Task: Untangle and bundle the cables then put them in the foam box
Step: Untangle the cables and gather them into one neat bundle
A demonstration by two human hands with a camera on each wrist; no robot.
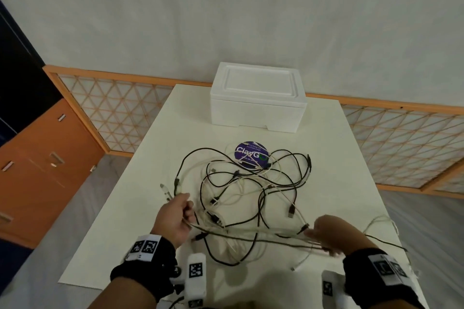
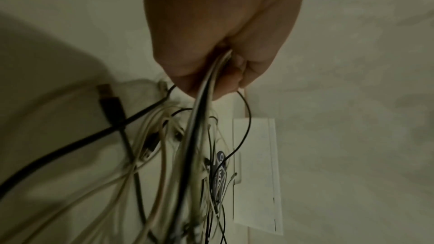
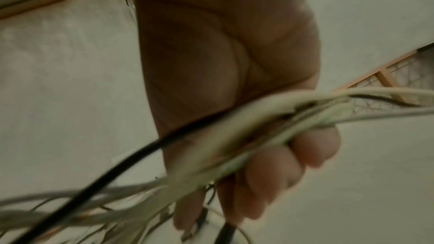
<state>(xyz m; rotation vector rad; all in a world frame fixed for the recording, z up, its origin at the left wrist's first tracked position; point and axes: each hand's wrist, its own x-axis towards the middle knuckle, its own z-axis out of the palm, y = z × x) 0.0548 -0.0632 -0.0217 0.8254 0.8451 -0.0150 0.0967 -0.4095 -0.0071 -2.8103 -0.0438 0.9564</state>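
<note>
A tangle of black and white cables [image 1: 251, 183] lies spread over the middle of the white table [image 1: 160, 148]. My left hand [image 1: 179, 216] grips several strands of the cables [image 2: 206, 88] near the tangle's left side. My right hand [image 1: 326, 236] holds the same strands of the cables [image 3: 270, 118] across its curled fingers, at the near right. The strands stretch between both hands just above the table. A white foam box [image 1: 257, 98] stands shut with its lid on at the far edge of the table.
A round purple sticker [image 1: 251, 154] lies under the far part of the tangle. An orange lattice fence [image 1: 115, 105] runs behind the table. An orange cabinet [image 1: 42, 165] stands to the left. One white cable end [image 1: 381, 221] trails off to the near right.
</note>
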